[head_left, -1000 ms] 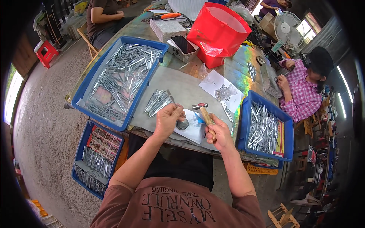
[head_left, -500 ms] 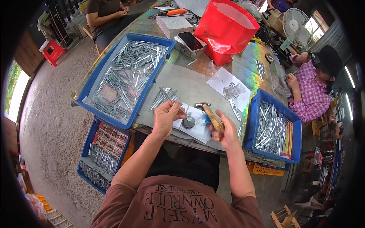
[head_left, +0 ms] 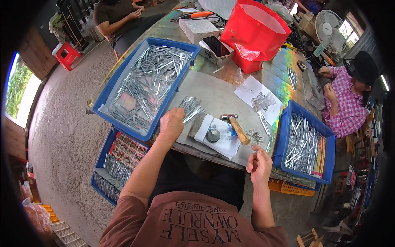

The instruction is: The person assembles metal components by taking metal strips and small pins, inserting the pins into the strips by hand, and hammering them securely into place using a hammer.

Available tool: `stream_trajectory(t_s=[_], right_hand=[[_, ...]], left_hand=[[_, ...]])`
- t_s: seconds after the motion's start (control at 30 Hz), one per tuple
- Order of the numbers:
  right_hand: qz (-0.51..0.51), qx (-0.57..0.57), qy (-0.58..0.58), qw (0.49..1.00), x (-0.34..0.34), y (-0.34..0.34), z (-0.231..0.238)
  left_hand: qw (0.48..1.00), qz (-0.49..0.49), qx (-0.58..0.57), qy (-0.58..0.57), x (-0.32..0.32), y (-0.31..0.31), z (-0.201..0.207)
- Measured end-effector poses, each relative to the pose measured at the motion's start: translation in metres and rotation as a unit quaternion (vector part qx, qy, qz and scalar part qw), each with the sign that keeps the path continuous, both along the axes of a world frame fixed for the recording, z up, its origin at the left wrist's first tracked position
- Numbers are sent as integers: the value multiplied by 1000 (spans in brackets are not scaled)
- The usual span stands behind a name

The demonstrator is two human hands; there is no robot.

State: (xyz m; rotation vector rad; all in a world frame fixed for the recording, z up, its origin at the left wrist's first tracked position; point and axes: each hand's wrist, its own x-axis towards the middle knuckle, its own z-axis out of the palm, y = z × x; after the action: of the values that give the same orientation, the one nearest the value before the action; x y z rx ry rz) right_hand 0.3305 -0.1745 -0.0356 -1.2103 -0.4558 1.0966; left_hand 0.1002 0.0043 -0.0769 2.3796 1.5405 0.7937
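Left hand (head_left: 172,123) flat on one metal strip bundle (head_left: 191,108), gripping nothing; right hand (head_left: 259,164) pinches one small clip, one hammer (head_left: 236,126) between, two blue trays (head_left: 288,123) outside.

Your left hand (head_left: 172,123) on strip pile (head_left: 190,108); hammer (head_left: 236,126) right of it; trays (head_left: 144,82) (head_left: 306,144) flank both sides.

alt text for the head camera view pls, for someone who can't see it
Seen from above, a person's left hand rests on a small pile of metal strips on a worktable, while the right hand is raised near the table's edge, fingers pinched. A hammer lies between them, flanked by two blue trays of metal strips, with a red bag behind.
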Motion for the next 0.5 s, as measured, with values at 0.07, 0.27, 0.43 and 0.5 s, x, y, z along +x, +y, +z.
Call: stream_trajectory(t_s=[0.07,0.27,0.43,0.5], right_hand=[[-1,-1,-6,1000,-1,-3,-1],[0,9,-24,1000,-2,-8,-3],[5,11,-20,1000,-5,-7,-4],[4,13,-24,1000,-5,-7,-6]], left_hand=[[999,9,8,36,3,5,-5],[994,9,26,101,7,14,-15],[996,-1,51,71,1,7,-9],[996,-7,62,57,-3,3,0]])
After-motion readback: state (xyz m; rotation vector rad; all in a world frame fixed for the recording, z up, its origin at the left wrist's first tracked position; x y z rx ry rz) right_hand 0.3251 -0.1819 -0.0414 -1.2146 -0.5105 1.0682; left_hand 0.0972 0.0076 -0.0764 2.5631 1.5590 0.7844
